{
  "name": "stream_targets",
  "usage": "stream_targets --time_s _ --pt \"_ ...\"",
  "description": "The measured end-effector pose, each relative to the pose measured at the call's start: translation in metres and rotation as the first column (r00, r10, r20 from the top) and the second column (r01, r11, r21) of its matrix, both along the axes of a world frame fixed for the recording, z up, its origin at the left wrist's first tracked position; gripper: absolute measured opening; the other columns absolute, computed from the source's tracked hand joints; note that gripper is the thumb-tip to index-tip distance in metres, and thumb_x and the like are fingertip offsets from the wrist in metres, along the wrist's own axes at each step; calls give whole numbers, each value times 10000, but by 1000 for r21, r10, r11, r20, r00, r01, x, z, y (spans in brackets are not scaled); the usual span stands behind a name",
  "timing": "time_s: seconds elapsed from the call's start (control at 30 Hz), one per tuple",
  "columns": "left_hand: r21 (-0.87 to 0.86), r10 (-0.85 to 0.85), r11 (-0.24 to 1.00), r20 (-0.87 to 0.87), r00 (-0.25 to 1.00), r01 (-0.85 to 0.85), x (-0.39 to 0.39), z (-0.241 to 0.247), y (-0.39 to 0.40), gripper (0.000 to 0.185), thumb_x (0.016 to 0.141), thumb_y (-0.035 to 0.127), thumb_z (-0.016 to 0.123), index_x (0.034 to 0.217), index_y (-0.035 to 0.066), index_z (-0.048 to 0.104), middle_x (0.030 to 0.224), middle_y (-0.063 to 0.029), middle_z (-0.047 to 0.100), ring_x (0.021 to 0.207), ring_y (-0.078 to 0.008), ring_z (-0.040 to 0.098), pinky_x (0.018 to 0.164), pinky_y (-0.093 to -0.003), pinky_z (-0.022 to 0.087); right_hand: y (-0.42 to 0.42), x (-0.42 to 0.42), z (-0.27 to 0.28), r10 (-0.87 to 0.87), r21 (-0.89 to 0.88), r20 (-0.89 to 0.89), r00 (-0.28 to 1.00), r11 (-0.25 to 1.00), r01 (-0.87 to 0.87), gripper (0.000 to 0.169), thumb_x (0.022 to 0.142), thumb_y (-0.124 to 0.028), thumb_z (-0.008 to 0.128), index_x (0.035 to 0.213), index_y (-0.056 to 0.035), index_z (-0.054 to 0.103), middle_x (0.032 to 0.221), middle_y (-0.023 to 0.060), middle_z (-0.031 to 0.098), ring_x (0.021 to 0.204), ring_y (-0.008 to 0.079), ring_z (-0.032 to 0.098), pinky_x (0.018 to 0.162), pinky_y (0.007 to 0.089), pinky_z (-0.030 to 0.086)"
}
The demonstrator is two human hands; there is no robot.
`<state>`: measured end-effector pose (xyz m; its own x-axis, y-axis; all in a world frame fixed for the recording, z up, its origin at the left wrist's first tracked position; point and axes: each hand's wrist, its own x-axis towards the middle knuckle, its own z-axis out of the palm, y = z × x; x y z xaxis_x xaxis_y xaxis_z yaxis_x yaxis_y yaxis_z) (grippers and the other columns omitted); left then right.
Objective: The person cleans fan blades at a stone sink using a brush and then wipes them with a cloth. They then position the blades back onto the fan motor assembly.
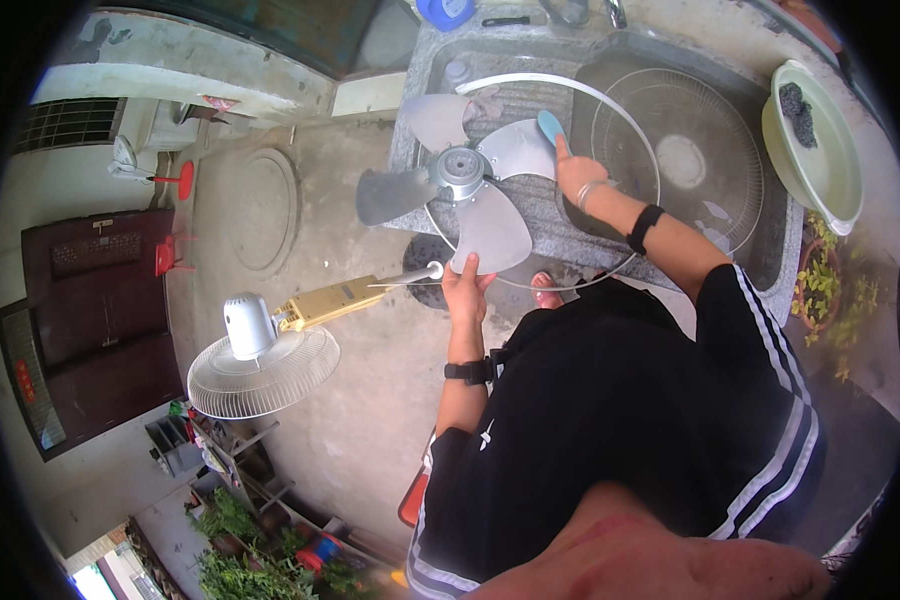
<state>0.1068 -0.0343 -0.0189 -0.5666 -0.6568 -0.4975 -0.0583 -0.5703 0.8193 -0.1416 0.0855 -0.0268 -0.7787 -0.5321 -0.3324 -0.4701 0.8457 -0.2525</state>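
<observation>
A large metal fan blade assembly [461,169] with several blades lies at the left part of a stone sink [412,82], one blade reaching past its edge. My left hand [466,292] pinches the tip of the blade nearest me. My right hand [579,176] presses a light-blue cleaning pad or brush [549,126] against the tip of the right blade. A pale hoop [649,150] circles around the blades. In the basin lies a round wire fan guard [681,161] with a white centre, in water.
A pale green plastic tub [776,169] with a dark scouring pad [797,112] stands right of the sink. A standing fan with a white motor [247,326] and yellow body [330,302] is at left. A blue container [446,11] and a black-handled tool [505,22] lie at the sink's back. Potted plants [817,285] are at right.
</observation>
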Motion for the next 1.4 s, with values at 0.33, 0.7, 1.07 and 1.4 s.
stream_targets --time_s 0.33,0.7,1.07,1.4 --pt "33 -49 998 49 998 48 2 5 -3 293 839 108 571 1084 -16 468 945 -115 584 696 -224 629 558 -289 556 -39 11 21 173 -84 19 985 982 -171 577 819 -101 353 1361 -20 172 862 207 629 764 310 636 668 410 500" --pt "33 -40 999 34 999 39 -2 2 -5 217 836 105 576 1019 6 517 889 -107 617 680 -216 640 551 -290 563 -36 52 28 252 -181 66 965 954 -237 635 790 -94 417 1376 -93 171 763 182 633 686 323 628 604 424 494" --pt "33 -41 999 -7 999 41 -1 -4 -3 226 848 124 561 1039 13 512 896 -116 624 693 -216 643 555 -288 561 32 31 12 82 17 -55 995 997 -82 629 810 -91 390 1378 -26 128 739 179 635 660 291 638 582 433 499" --pt "41 -67 997 -25 997 68 -5 -7 -2 238 856 138 555 1047 10 496 928 -120 612 722 -216 640 580 -295 559 51 32 4 51 72 -7 999 996 -50 663 803 -74 381 1379 -17 57 748 203 630 661 330 632 599 439 494"
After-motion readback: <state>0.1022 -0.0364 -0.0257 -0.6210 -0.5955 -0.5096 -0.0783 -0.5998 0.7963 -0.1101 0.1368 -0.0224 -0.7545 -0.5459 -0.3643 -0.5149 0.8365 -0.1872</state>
